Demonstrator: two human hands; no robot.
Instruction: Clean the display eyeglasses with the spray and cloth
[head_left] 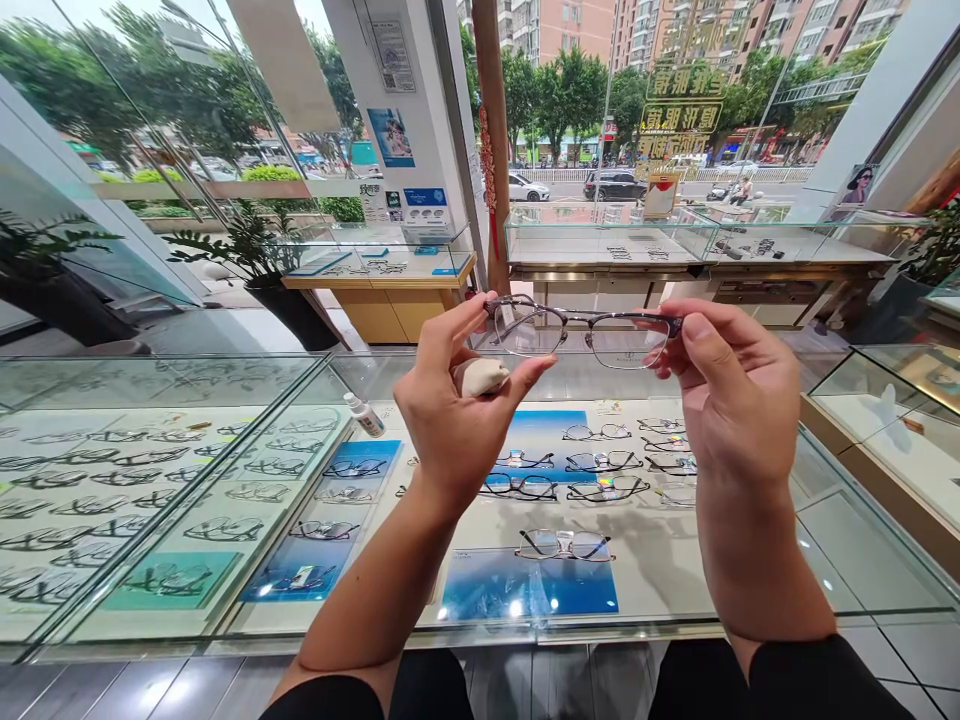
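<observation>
A pair of eyeglasses (576,316) with a dark upper rim and clear lenses is raised above the glass counter, its front spread between both hands. My left hand (457,410) pinches the frame's left corner with its fingertips, while the thumb stretches below the lens. Tucked in that same palm is a crumpled whitish cloth (481,377). On the other side, my right hand (739,385) grips the right hinge end between thumb and fingers. The temples run away behind the lenses and are partly hidden.
Beneath the hands lies a glass display case (660,590) with rows of eyeglasses on white and blue panels. A small white spray bottle (364,415) stands behind the left forearm. Farther off are another display counter (405,310), a potted plant (289,310) and street-facing windows.
</observation>
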